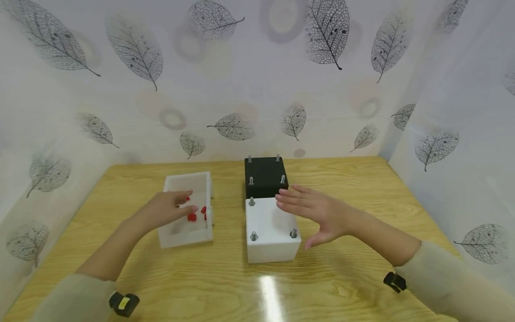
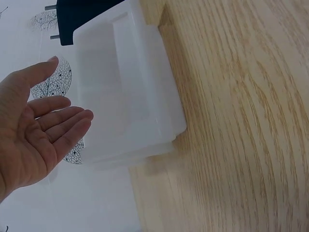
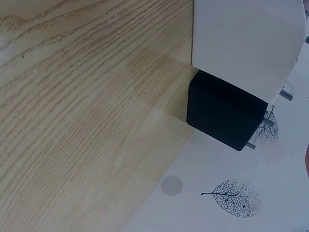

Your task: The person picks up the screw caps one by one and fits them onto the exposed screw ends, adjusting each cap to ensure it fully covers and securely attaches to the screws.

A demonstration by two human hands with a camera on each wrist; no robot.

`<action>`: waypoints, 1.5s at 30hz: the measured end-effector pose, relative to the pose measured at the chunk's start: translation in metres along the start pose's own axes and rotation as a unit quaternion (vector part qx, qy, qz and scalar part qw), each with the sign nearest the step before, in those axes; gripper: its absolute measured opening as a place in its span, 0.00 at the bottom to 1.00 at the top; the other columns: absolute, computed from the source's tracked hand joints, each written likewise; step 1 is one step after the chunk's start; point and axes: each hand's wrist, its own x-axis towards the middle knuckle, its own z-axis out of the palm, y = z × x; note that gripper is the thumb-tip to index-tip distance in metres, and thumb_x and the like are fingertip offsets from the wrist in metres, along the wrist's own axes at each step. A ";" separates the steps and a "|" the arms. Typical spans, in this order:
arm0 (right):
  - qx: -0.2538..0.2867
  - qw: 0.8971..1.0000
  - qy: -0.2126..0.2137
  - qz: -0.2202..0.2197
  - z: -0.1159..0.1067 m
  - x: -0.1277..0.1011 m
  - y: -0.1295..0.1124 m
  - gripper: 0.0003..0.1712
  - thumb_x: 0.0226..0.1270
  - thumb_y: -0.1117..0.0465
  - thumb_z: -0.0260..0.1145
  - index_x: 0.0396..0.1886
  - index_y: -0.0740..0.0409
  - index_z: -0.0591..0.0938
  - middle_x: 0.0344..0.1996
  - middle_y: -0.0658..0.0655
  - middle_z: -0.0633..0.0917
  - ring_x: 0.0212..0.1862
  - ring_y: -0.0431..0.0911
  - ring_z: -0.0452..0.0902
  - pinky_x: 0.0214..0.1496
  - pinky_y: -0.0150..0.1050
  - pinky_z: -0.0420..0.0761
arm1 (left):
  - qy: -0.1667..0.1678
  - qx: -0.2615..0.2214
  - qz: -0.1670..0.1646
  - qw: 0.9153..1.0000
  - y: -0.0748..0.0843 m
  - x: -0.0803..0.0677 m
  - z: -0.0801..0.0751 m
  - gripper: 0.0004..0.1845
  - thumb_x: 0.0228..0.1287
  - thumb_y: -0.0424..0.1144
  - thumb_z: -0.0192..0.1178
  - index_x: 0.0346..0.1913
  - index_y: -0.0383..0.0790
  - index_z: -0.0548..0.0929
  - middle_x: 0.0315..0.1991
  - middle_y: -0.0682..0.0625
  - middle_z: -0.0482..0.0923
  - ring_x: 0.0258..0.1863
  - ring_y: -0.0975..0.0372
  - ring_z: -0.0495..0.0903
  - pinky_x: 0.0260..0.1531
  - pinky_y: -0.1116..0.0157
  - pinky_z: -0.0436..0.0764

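A translucent white box sits left of centre with small red pieces inside. My left hand hovers over it, palm open, fingers relaxed and holding nothing, with the fingertips near the red pieces. A white block has upright metal bolts at its corners. It stands against a black block that has the same bolts. My right hand is spread open over the white block's far right corner and grips nothing.
Everything stands on a wooden table enclosed at the back and both sides by leaf-patterned walls. Bare wood lies in front of the blocks and to their right. Both forearms wear small strapped devices.
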 end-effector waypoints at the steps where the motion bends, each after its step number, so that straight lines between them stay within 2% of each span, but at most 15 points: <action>1: 0.002 1.000 -0.003 -0.005 0.001 0.001 0.000 0.49 0.66 0.30 0.46 0.67 0.70 0.65 0.67 0.64 0.66 0.69 0.56 0.60 0.72 0.51 0.57 | -0.002 -0.003 -0.002 1.000 0.000 0.001 0.000 0.37 0.65 0.57 0.54 0.65 0.30 0.68 0.59 0.33 0.73 0.55 0.44 0.75 0.52 0.48 0.77; 5: 0.004 0.999 -0.029 -0.013 0.005 0.003 -0.001 0.48 0.68 0.31 0.43 0.68 0.69 0.64 0.69 0.62 0.65 0.69 0.57 0.60 0.72 0.51 0.57 | -0.012 -0.025 -0.012 1.000 -0.002 0.007 0.000 0.34 0.66 0.55 0.55 0.61 0.28 0.72 0.56 0.33 0.75 0.54 0.43 0.76 0.51 0.48 0.77; 10: 0.006 0.999 -0.051 -0.007 0.010 0.003 -0.002 0.49 0.67 0.29 0.40 0.68 0.67 0.63 0.68 0.63 0.66 0.68 0.58 0.61 0.69 0.53 0.63 | -0.033 -0.050 -0.041 0.997 -0.004 0.013 -0.002 0.33 0.65 0.55 0.56 0.59 0.27 0.75 0.56 0.34 0.76 0.56 0.43 0.75 0.52 0.48 0.76; 17: 0.033 0.996 -0.083 -0.010 0.019 0.004 -0.005 0.50 0.67 0.29 0.39 0.69 0.67 0.62 0.66 0.66 0.68 0.69 0.57 0.61 0.71 0.46 0.61 | -0.080 -0.090 -0.079 0.990 -0.008 0.024 -0.004 0.33 0.64 0.56 0.56 0.58 0.29 0.76 0.57 0.36 0.75 0.47 0.50 0.81 0.49 0.51 0.79; 20: 0.034 0.995 -0.089 -0.015 0.020 0.006 -0.005 0.50 0.67 0.29 0.39 0.69 0.67 0.62 0.66 0.66 0.67 0.69 0.57 0.60 0.71 0.46 0.60 | -0.091 -0.118 -0.092 0.985 -0.010 0.029 -0.003 0.30 0.64 0.53 0.58 0.56 0.28 0.77 0.53 0.36 0.78 0.45 0.52 0.82 0.47 0.55 0.81; 25: 0.035 0.995 -0.096 -0.021 0.022 0.008 -0.003 0.50 0.66 0.29 0.40 0.69 0.67 0.61 0.67 0.65 0.67 0.69 0.57 0.61 0.71 0.46 0.61 | -0.096 -0.154 -0.090 0.979 -0.010 0.036 -0.003 0.23 0.65 0.46 0.59 0.49 0.26 0.80 0.43 0.38 0.83 0.40 0.54 0.83 0.41 0.60 0.84; 28: 0.048 0.993 -0.109 -0.013 0.023 0.008 -0.002 0.53 0.64 0.27 0.42 0.70 0.67 0.60 0.68 0.64 0.65 0.70 0.56 0.59 0.71 0.46 0.62 | -0.102 -0.151 -0.094 0.979 -0.009 0.040 -0.004 0.22 0.65 0.44 0.60 0.47 0.25 0.81 0.39 0.39 0.83 0.37 0.56 0.83 0.39 0.61 0.84; 34: 0.076 0.988 -0.131 0.010 0.029 0.007 -0.002 0.58 0.60 0.24 0.40 0.71 0.68 0.56 0.68 0.67 0.63 0.70 0.57 0.58 0.70 0.48 0.62 | -0.124 -0.116 -0.117 0.979 -0.007 0.046 0.001 0.20 0.65 0.43 0.60 0.44 0.23 0.82 0.32 0.41 0.83 0.29 0.60 0.82 0.33 0.64 0.84; 40: 0.095 0.986 -0.132 0.023 0.036 0.007 0.003 0.59 0.59 0.23 0.41 0.73 0.66 0.52 0.70 0.67 0.61 0.70 0.58 0.59 0.69 0.49 0.63 | -0.129 -0.113 -0.122 0.978 -0.007 0.049 0.007 0.20 0.65 0.42 0.59 0.44 0.23 0.82 0.31 0.41 0.84 0.26 0.62 0.81 0.32 0.64 0.84; 45: 0.105 0.984 -0.136 0.038 0.037 0.010 0.005 0.60 0.58 0.22 0.41 0.73 0.66 0.52 0.71 0.65 0.60 0.70 0.58 0.58 0.70 0.50 0.62 | -0.135 -0.115 -0.125 0.976 -0.005 0.051 0.006 0.18 0.66 0.40 0.58 0.42 0.23 0.83 0.30 0.42 0.84 0.25 0.63 0.80 0.31 0.65 0.84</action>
